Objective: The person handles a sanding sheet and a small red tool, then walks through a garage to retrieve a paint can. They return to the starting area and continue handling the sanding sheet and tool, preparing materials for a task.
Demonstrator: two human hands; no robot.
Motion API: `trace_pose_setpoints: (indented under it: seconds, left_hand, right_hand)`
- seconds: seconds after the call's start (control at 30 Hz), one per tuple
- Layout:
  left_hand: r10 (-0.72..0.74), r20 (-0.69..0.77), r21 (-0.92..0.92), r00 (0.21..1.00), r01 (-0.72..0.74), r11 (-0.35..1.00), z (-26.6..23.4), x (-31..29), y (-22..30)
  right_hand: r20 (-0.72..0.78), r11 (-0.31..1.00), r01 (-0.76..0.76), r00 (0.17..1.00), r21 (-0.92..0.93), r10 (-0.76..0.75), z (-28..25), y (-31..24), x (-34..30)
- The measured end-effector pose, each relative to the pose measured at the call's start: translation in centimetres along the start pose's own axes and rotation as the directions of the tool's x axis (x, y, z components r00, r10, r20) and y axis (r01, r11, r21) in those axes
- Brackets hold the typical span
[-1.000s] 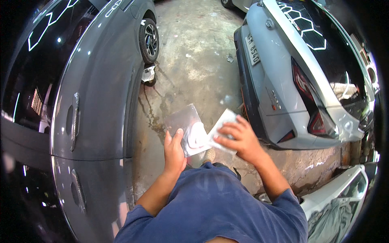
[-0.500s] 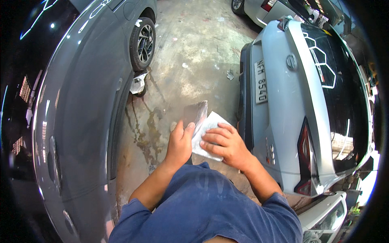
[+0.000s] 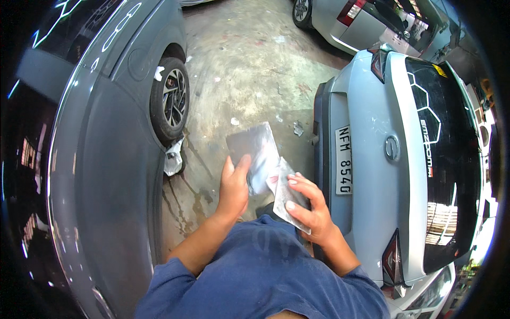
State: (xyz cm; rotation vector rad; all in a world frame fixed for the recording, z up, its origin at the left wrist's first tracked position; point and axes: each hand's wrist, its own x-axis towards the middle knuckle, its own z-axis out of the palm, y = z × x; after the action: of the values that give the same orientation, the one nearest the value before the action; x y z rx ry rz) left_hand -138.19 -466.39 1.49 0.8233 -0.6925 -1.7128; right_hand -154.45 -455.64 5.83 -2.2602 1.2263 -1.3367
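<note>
My left hand (image 3: 234, 190) is closed on a flat, shiny grey rectangular plate (image 3: 254, 146), with the thumb lying over its near edge. Pale smears and reflections show on the plate's face. In my right hand (image 3: 317, 212) is a thin grey-and-white folded sheet (image 3: 289, 198), gripped along its right side and tilted. Its upper left corner comes up to the plate's lower right edge; I cannot tell whether they touch. Whether the sheet is paper or cloth is not clear. Both hands are in front of my blue shirt.
A dark grey car (image 3: 114, 159) stands close on my left, its rear wheel (image 3: 171, 101) ahead. Crumpled white material (image 3: 173, 158) lies by that wheel. On my right is a silver-blue car's rear (image 3: 366, 138). Another silver car (image 3: 340, 21) stands farther off. Scraps (image 3: 298, 128) dot the concrete floor (image 3: 239, 64).
The sheet in my right hand has come off the plate's face toward the lower right and turned. More of the plate's face shows. The view has shifted toward the car on the right.
</note>
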Motion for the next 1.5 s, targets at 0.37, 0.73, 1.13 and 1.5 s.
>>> trace_pose_setpoints:
  seconds: [0.37, 0.73, 1.13, 1.5]
  left_hand:
    - [-0.163, -0.083, -0.099, 0.983, 0.154, 0.983, 8.6, 22.6, -3.2]
    - [0.067, 0.028, 0.061, 0.997, -0.068, 0.996, 19.5, 43.4, -2.7]
    - [0.1, 0.231, 0.541, 0.968, -0.213, 0.814, 23.8, 73.7, 0.9]
    - [0.365, 0.201, 0.535, 0.909, -0.414, 0.737, 28.9, 96.7, 12.4]
  right_hand:
    - [0.068, 0.903, -0.243, 0.956, -0.354, 0.284, -5.5, 31.2, 7.9]
    - [0.246, 0.906, 0.159, 0.967, -0.392, -0.063, -16.5, 44.0, 28.3]
    - [0.318, 0.93, 0.139, 0.948, -0.339, -0.026, -15.5, 63.9, 49.3]
    - [0.258, 0.963, -0.008, 0.963, -0.27, 0.081, -15.0, 76.3, 66.6]
